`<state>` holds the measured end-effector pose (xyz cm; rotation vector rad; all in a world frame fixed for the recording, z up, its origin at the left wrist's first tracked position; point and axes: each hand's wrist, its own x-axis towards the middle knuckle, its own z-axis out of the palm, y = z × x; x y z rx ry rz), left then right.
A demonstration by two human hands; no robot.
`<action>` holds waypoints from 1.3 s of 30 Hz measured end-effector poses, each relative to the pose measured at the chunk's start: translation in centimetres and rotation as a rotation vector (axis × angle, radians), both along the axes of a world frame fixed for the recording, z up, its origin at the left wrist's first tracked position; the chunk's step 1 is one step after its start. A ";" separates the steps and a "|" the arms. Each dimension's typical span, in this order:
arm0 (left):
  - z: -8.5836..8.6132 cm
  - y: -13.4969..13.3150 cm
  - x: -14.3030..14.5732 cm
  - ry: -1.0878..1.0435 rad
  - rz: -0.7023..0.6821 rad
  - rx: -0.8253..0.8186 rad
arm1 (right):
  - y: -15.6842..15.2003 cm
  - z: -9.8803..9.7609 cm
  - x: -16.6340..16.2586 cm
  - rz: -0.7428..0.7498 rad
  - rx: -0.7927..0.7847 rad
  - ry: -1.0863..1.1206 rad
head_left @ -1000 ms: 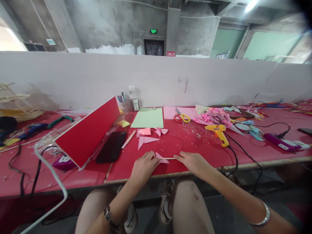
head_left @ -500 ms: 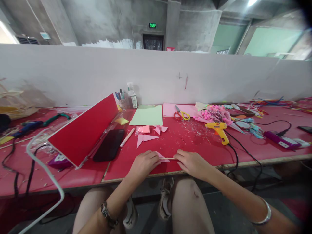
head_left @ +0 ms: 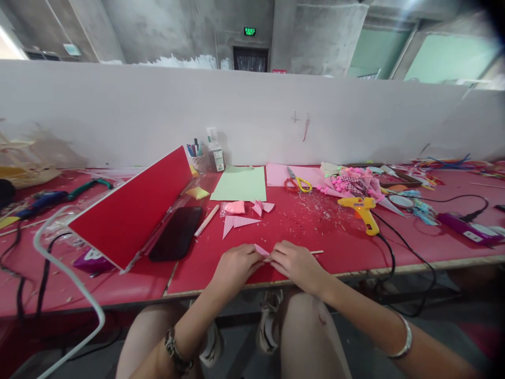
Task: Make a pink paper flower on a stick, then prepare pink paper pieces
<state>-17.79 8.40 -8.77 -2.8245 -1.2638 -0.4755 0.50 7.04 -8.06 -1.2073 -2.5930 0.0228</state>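
On the red tabletop [head_left: 197, 268], left hand [head_left: 236, 265] and right hand [head_left: 297, 264] hold pink paper [head_left: 261, 249] between them.

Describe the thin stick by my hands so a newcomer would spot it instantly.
Find the red tabletop, then its near edge, where the left hand and right hand flank pink paper. The thin stick pokes out past the right hand; it is slimmer than the pale rod beside the black phone.

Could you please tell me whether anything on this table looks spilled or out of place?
Yes: small pale scraps lie strewn across the red tabletop between the scissors and the yellow glue gun, looking like uncleared litter. They are too small to identify.
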 end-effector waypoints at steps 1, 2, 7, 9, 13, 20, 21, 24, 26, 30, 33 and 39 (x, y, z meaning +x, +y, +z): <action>0.0 0.1 0.0 0.000 0.001 -0.006 | 0.0 -0.1 0.1 0.004 0.004 0.021; 0.0 0.1 0.1 -0.002 0.002 -0.013 | 0.1 -0.1 0.2 0.003 0.000 0.050; -0.1 0.1 0.1 0.033 0.039 -0.011 | 0.4 -0.9 0.3 0.017 0.042 0.055; -0.2 0.1 0.1 0.053 0.029 0.005 | 0.4 -1.1 0.2 0.042 0.101 -0.013; 0.0 0.3 0.2 0.035 -0.037 0.010 | 0.2 -1.3 0.0 0.049 0.150 -0.124; 0.3 0.9 0.5 0.027 -0.046 -0.079 | 0.9 -1.0 0.5 0.036 -0.051 0.134; 0.4 1.0 0.5 -0.002 -0.041 -0.108 | 1.1 -0.9 0.7 0.045 -0.107 0.199; 0.5 1.4 0.3 -0.081 -0.035 -0.204 | 1.5 -0.4 1.3 0.050 -0.227 0.308; 0.7 1.6 0.3 -0.095 -0.038 -0.235 | 1.5 -0.1 1.4 0.040 -0.257 0.337; 1.0 1.9 0.3 -0.037 -0.091 -0.157 | 1.7 0.1 1.1 -0.012 -0.302 0.402; 1.0 1.7 0.4 0.076 -0.145 0.027 | 2.2 0.2 1.0 -0.061 -0.350 0.416; 0.9 0.9 0.5 0.260 -0.273 0.332 | 4.3 1.0 1.2 -0.020 -0.588 0.324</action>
